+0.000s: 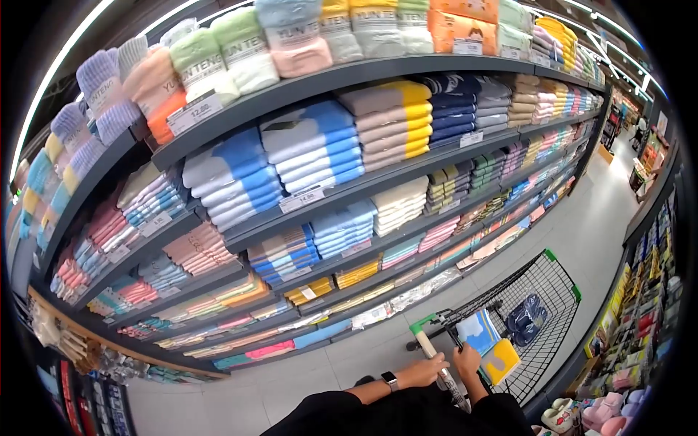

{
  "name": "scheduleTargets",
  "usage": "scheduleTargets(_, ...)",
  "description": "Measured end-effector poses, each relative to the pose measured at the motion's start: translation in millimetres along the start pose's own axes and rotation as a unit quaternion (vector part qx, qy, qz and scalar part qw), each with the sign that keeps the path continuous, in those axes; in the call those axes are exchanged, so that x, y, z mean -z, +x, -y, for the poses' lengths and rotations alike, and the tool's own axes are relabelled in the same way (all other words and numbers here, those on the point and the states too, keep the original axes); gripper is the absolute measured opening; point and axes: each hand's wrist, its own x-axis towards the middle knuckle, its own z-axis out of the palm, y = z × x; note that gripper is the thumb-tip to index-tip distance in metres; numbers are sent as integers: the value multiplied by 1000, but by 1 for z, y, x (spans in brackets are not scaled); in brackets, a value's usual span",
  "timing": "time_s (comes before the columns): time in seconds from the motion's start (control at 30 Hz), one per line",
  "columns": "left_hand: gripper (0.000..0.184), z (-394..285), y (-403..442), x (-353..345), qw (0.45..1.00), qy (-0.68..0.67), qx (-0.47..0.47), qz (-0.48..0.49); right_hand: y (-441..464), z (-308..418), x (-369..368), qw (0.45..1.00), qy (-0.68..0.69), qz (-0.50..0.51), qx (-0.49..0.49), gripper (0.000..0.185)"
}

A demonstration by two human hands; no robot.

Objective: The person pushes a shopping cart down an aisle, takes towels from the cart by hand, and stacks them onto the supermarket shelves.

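To your left, folded towels (313, 149) filled the shelves (349, 78). Your left hand (423, 373) was wrapped around the pale handle (426, 343) of the wire shopping cart (564, 273), which stood right in front of you. The bar looked rigid and smooth, best taken with a hand toward each end. Your right hand (467, 360) was curled at the cart's near edge; exactly what it gripped I could not tell. Inside lay a blue-and-white folded towel (476, 330) and a yellow packet (502, 361), likely soft and light, then navy slippers (526, 320), probably flexible, so the load should have rolled easily.
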Motion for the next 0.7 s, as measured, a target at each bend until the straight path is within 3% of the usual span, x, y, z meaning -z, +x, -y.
scheduleTargets(0.2, 33, 41, -9, -19, 999, -4, -49, -1, -8, 10, -14, 999, -21, 17, -27, 33)
scheduleTargets(0.27, 29, 25, -16, 2, 998, -35, -41, -8, -9, 5, -19, 998, 16, 46, -27, 40)
scheduleTargets(0.3, 28, 28, -16, 3, 996, -40, -74, -27, -5, 3, -16, 993, 31, 101, -51, 43)
scheduleTargets(0.33, 29, 19, -16, 14, 998, -49, -39, 5, 8, -22, -36, 986, 55, 156, -27, 45)
scheduleTargets(0.37, 28, 14, -14, 19, 998, -54, -21, 20, 16, -12, -6, 967, 81, 241, -13, 46)
scheduleTargets(0.43, 29, 6, -12, 28, 998, -39, 18, 49, 39, -22, 27, 933, 191, 303, -24, 42)
scheduleTargets(0.47, 30, 7, -11, 27, 998, -41, 12, 50, 49, -41, 21, 899, 365, 231, -65, 38)
scheduleTargets(0.53, 32, 16, -12, 26, 998, -39, 6, 42, 70, -74, 17, 828, 503, 143, -202, 31)
scheduleTargets(0.6, 34, 14, -12, 29, 997, -31, 26, 58, 88, -127, -10, 836, 467, 117, -265, 31)
scheduleTargets(0.7, 35, 8, -7, 34, 991, -13, 87, 99, 99, -186, -60, 740, 520, 96, -417, 28)
